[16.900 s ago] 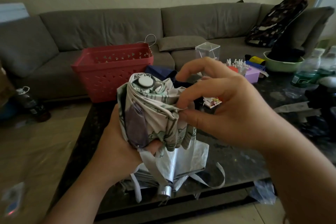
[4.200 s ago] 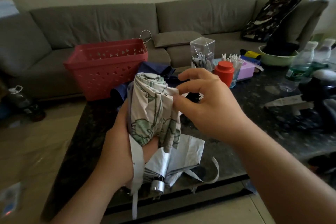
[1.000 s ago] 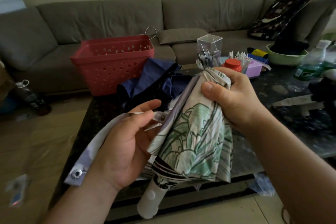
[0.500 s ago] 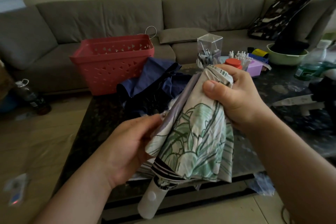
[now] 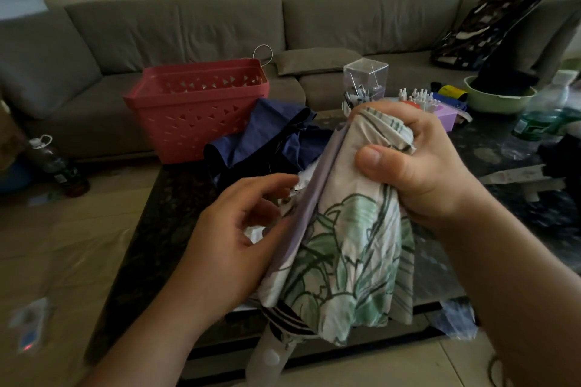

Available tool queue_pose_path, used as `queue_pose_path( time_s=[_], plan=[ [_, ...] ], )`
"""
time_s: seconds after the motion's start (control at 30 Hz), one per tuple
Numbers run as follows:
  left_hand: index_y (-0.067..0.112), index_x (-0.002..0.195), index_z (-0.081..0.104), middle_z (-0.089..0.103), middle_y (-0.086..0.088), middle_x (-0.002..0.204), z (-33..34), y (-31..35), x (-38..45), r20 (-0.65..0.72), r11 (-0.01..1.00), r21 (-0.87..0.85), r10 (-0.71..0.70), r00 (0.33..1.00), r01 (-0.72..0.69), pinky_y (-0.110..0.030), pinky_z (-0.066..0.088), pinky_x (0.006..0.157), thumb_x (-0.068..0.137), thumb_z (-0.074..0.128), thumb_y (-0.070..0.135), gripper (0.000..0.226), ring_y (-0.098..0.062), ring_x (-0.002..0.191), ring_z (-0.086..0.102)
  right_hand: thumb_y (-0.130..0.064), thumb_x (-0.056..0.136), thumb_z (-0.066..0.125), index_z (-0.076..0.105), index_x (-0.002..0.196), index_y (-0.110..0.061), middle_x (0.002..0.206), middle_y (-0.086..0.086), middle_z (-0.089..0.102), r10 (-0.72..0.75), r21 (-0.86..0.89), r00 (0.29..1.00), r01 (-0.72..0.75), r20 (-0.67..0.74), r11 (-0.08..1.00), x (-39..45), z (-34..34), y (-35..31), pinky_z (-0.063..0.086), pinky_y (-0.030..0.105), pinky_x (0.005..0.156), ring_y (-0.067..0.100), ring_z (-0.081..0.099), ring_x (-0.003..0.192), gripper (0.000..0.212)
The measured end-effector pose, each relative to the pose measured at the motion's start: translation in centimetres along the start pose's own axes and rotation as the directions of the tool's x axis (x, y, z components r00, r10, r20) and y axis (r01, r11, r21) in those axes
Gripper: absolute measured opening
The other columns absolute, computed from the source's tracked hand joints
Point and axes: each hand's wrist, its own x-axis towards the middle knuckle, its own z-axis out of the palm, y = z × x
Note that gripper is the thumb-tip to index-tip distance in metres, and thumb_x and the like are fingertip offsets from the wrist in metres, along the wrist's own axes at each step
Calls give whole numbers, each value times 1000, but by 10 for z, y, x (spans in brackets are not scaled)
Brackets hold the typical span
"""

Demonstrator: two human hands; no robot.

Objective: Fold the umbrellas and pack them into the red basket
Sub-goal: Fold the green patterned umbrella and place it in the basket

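A white umbrella with a green leaf print [image 5: 349, 248] hangs slanted in front of me, its pale handle [image 5: 267, 358] pointing down toward me. My right hand [image 5: 415, 163] grips its bunched top end. My left hand [image 5: 232, 239] lies against the canopy's left side, fingers curled into the folds and the strap there. A dark blue umbrella [image 5: 270, 141] lies crumpled on the black table [image 5: 151, 239]. The red basket [image 5: 195, 107] stands at the table's far left corner; no umbrella shows above its rim.
A grey sofa [image 5: 220, 28] runs behind the table. On the table's right side stand a clear box [image 5: 366, 75], a purple box [image 5: 445, 116], a green bowl [image 5: 500, 97] and plastic bottles [image 5: 547, 113]. A dark bottle [image 5: 56, 163] stands on the floor at left.
A second ago my left hand held the closing strap stretched out to the left. It has since drawn in against the canopy. My right hand keeps its grip on the top.
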Motion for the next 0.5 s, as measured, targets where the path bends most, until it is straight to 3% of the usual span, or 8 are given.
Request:
queue_pose_path(
  time_s=[0.07,0.17,0.2,0.33,0.4,0.5],
  plan=[
    [40,130,70,73,-1,122,3,0,0,37,985,-154,-77,996,81,-50,61,90,91,76,40,40,-30,104,71,-20,71,76,64,90,-7,71,-3,65,34,58,999,-34,-6,998,0,-2,0,53,24,58,12,64,61,26],
    [36,124,72,74,1,113,8,2,-1,7,940,-327,-102,995,98,-40,62,85,94,74,0,47,-37,94,70,-21,66,80,62,90,-8,70,2,64,79,123,997,-78,-2,989,-1,-6,-1,56,27,57,16,65,59,32],
    [38,122,73,73,2,111,8,3,-1,-5,930,-357,-89,996,81,-39,61,83,91,76,-3,51,-37,91,68,-22,64,85,62,91,-8,71,4,63,85,130,996,-84,3,988,0,-8,-1,56,28,58,17,65,60,38],
    [41,120,73,71,0,116,6,7,-1,-38,871,-492,-41,998,17,-34,59,88,73,82,16,54,-24,95,69,-28,58,93,60,97,-6,76,8,62,99,152,995,-93,-31,984,2,-13,-1,58,31,61,20,66,65,56],
    [40,121,71,70,-2,118,5,9,-1,-62,831,-556,-12,998,-25,-33,58,88,70,81,12,59,-21,97,69,-24,61,85,60,98,-5,78,11,61,97,149,993,-87,-61,985,2,-15,-1,58,32,62,21,65,65,49],
    [39,122,70,69,-4,126,6,13,1,-65,754,-656,-11,998,-34,-34,59,89,66,82,-6,73,-22,109,72,-27,60,91,60,98,-6,78,10,62,89,152,995,-82,-41,985,2,-15,0,58,31,63,21,66,66,53]
  ],
)
